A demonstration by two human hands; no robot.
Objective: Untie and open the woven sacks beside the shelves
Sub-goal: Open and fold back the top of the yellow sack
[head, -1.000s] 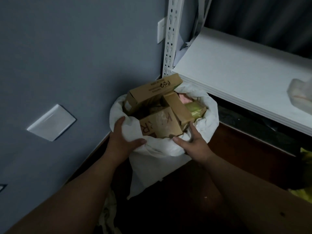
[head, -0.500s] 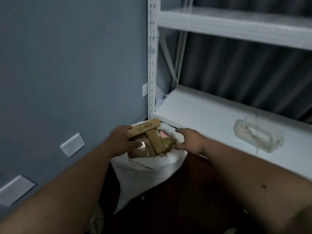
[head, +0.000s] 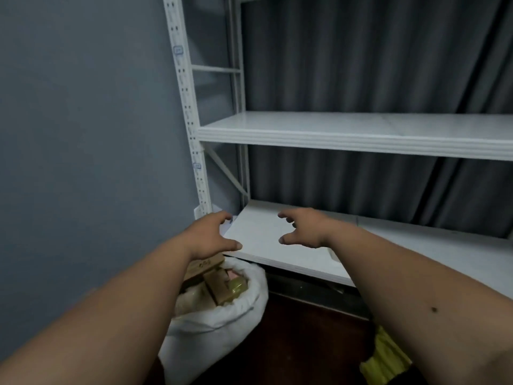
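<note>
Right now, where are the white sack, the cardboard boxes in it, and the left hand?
white sack (head: 222, 326): head view, on its folded-down front rim.
cardboard boxes (head: 218, 283): head view, on the brown box in the sack's mouth.
left hand (head: 209, 236): head view, on the back of the hand.

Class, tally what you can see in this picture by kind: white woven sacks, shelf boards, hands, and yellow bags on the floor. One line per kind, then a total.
White woven sack: 1
Shelf boards (upper, lower): 2
Hands (left, right): 2
Yellow bag: 1
Total: 6
</note>
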